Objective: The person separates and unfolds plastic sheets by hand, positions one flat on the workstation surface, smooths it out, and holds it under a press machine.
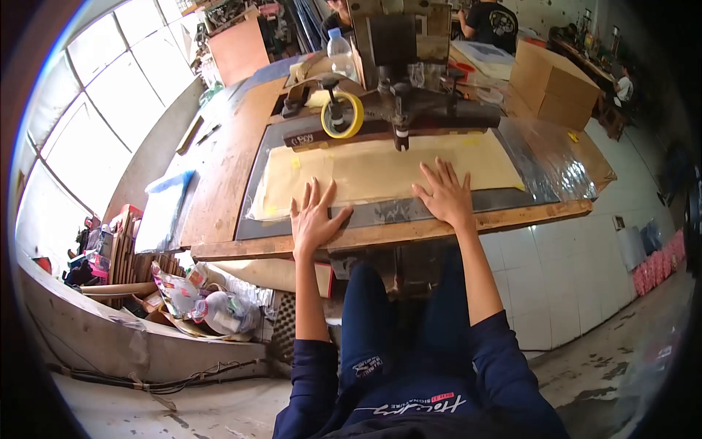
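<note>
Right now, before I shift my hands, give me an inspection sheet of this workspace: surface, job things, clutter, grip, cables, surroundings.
Surface: wooden table with a dark plate on its top.
Job things: pale sheet lies on the plate, in front of a dark bar.
Clutter: yellow tape roll near the bar's left part; blue-capped bottle behind; cardboard box at right.
Grip: left hand and right hand open, fingers spread on the sheet; nothing held.
Cables: dark cables along the low wall at left.
Surroundings: windows at left; a co-worker in a dark top at the back.
</note>
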Available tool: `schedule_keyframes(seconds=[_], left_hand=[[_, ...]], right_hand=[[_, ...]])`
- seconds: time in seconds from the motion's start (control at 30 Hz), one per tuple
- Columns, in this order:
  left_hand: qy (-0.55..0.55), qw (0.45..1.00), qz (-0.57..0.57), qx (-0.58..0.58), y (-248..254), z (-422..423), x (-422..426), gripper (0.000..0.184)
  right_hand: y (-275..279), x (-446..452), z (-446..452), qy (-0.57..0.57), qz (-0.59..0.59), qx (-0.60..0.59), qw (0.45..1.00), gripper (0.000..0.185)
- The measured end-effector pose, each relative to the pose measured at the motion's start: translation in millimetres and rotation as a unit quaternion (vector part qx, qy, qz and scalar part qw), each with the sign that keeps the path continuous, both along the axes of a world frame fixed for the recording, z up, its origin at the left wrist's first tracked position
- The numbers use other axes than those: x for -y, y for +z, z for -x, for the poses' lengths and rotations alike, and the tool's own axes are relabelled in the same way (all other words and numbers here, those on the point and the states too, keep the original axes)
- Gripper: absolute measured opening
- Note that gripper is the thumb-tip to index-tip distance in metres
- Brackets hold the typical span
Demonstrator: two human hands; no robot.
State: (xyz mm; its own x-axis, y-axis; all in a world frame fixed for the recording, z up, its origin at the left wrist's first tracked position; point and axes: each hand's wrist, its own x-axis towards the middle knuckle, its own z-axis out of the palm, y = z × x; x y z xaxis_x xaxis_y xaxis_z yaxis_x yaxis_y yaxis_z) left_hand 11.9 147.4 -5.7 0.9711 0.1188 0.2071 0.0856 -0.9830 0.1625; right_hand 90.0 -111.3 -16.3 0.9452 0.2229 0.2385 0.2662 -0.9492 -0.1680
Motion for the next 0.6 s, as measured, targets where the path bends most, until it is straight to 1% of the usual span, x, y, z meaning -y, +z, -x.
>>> schedule_keyframes(seconds=[0.03, 0.3, 0.6], left_hand=[[-0.004, 1.0, 0.015, 0.015, -1.0, 0.2, 0.2, 0.067], [-0.003, 0.999, 0.026, 0.038, 0.0, -1.6, 1.7, 0.065], [-0.007, 0.999, 0.037, 0.026, 4.9, -4.0, 2.6, 0.065]], right_hand=[[0.3, 0.4, -3.9, 0.0, 0.005, -0.011, 1.0, 0.062], [5.2, -1.8, -22.0, 0.012, 0.016, -0.041, 0.999, 0.063], [11.8, -4.2, -36.4, 0.014, 0.021, -0.059, 0.998, 0.065]])
